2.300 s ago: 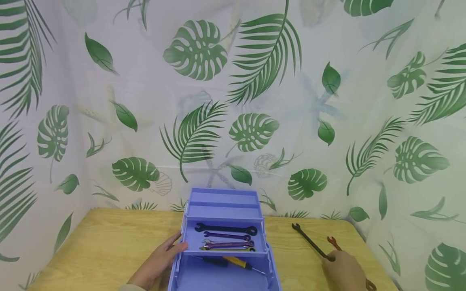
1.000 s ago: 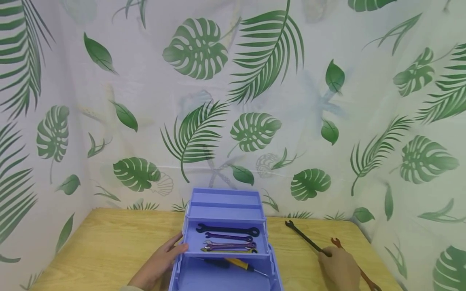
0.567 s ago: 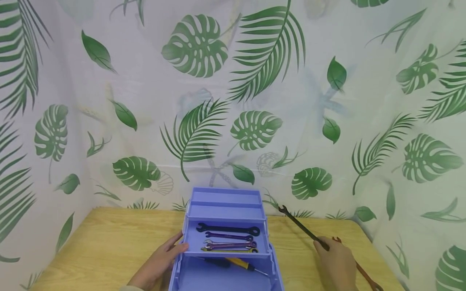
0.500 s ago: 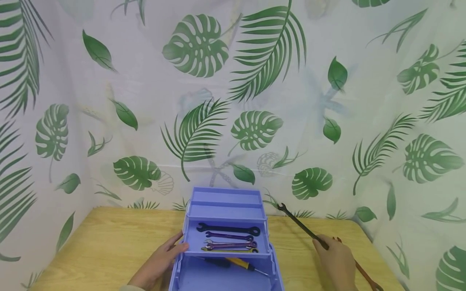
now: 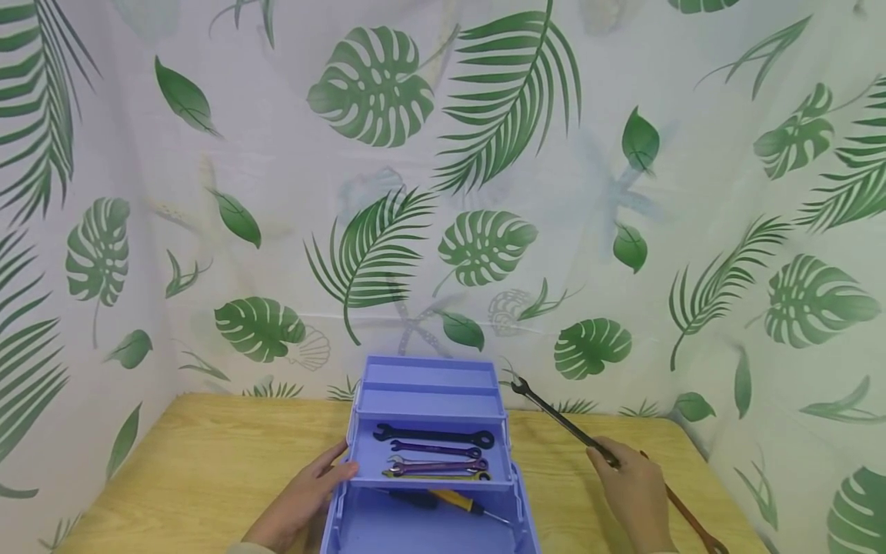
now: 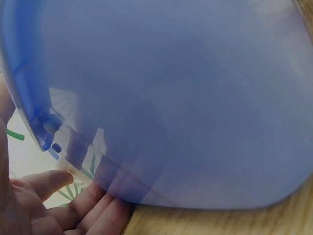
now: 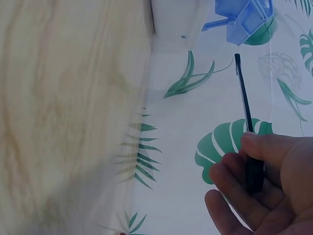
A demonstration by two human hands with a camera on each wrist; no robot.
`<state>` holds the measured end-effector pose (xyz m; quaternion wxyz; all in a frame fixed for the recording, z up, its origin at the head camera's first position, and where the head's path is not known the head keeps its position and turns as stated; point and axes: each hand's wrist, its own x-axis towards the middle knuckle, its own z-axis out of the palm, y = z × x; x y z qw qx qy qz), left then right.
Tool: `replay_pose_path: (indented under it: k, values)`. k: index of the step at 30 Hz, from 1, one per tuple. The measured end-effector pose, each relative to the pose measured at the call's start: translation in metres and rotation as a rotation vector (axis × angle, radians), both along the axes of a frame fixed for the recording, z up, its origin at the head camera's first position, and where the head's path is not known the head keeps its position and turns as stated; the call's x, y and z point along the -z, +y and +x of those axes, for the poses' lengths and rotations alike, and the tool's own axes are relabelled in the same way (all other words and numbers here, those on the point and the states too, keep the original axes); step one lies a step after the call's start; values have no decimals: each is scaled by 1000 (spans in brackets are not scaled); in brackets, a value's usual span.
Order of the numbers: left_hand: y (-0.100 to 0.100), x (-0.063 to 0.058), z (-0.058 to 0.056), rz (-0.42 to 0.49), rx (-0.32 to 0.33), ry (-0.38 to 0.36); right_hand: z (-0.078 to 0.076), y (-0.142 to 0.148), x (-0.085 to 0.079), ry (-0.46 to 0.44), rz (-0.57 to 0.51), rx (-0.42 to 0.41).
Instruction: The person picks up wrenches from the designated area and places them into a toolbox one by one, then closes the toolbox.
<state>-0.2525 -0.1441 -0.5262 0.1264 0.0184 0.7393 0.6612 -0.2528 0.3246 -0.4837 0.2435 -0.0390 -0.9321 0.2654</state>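
Note:
A blue cantilever toolbox (image 5: 429, 531) stands opened at the front middle. My left hand (image 5: 304, 492) holds its left side, thumb on the corner of the raised tray (image 5: 363, 454); in the left wrist view, fingers (image 6: 105, 210) touch the box's side wall. My right hand (image 5: 633, 492) grips a black wrench (image 5: 564, 422) by its near end. Its open-jaw end points up and left toward the toolbox, above the table. In the right wrist view, thumb and fingers pinch the same wrench (image 7: 244, 98). Several wrenches, including a black one (image 5: 436, 437), lie in the tray.
A reddish-brown wrench (image 5: 685, 514) lies on the wooden table (image 5: 208, 462), partly behind my right hand. In the lower compartment are a yellow-handled screwdriver (image 5: 453, 501) and a black-handled tool (image 5: 413, 499). A leaf-printed cloth (image 5: 277, 154) hangs close behind the table.
My right hand has lifted the black wrench off the table beside the brown one and moved it left and up toward the toolbox. My left hand has stayed at the toolbox.

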Motion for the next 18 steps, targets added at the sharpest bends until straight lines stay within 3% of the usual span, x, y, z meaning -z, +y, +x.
replay_pose_path:
  k: [9, 18]
  values:
    - [1, -3, 1, -4, -2, 4, -3, -1, 4, 202, 43, -16]
    - [1, -1, 0, 3, 4, 12, -1, -5, 2, 265, 77, -41]
